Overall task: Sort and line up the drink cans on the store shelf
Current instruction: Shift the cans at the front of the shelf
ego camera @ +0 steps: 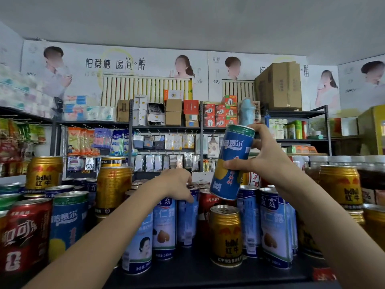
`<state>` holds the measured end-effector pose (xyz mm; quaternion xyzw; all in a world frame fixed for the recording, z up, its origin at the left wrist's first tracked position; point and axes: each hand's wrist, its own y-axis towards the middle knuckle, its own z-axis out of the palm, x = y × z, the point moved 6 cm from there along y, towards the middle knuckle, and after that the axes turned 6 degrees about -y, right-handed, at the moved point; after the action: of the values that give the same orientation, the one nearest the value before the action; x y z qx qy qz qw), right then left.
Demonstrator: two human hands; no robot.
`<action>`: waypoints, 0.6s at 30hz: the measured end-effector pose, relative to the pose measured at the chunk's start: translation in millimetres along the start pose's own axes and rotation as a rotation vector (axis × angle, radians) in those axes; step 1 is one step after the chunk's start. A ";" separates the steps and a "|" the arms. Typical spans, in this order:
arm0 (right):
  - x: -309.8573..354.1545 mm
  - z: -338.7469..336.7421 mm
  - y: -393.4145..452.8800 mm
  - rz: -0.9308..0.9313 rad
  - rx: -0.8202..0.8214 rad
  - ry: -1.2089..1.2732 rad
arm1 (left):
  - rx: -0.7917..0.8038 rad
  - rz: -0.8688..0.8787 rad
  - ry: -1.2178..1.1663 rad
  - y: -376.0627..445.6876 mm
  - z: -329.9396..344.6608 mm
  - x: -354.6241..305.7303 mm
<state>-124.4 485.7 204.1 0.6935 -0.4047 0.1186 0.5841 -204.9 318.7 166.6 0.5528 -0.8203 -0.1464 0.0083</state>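
Sorting was mid-step. The right hand (268,157) gripped a blue can (231,163), fingers curled round it, holding it tilted in the air above the mixed cans on the shelf (187,272). The left hand (179,184) reached forward with its fingers curled down over the top of a pale blue can (188,213) in the middle cluster; whether it actually pinched the rim or only touched it could not be told. A matching blue can (68,222) stood at the left, beside a red can (23,234), with gold cans (226,236) scattered among the pale blue ones. Judged: the lifted can belonged with its match on the left, so the next move called for carrying it across over the standing cans and setting it down upright next to that one, without knocking the tall gold can (113,186) in between. The free space on the left was hidden behind the left forearm and the front cans. Cans at the rear were largely covered; the shelf's front edge was cut off at the bottom.
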 end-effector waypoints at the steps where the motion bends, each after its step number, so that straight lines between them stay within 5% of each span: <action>1: -0.4 2.2 -0.4 0.000 0.011 -0.013 | -0.019 -0.020 0.049 3.8 1.3 2.7; 13: 2.4 67.6 -1.3 -0.142 0.131 -0.262 | -0.265 -0.023 0.108 -23.5 -20.2 15.9; 18: -10.1 101.6 -6.9 -0.176 0.171 -0.463 | -0.240 -0.008 0.080 -52.9 -16.7 23.0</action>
<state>-157.4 397.8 163.4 0.7814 -0.4543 -0.0609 0.4234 -163.0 275.6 166.0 0.5565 -0.7938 -0.2213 0.1064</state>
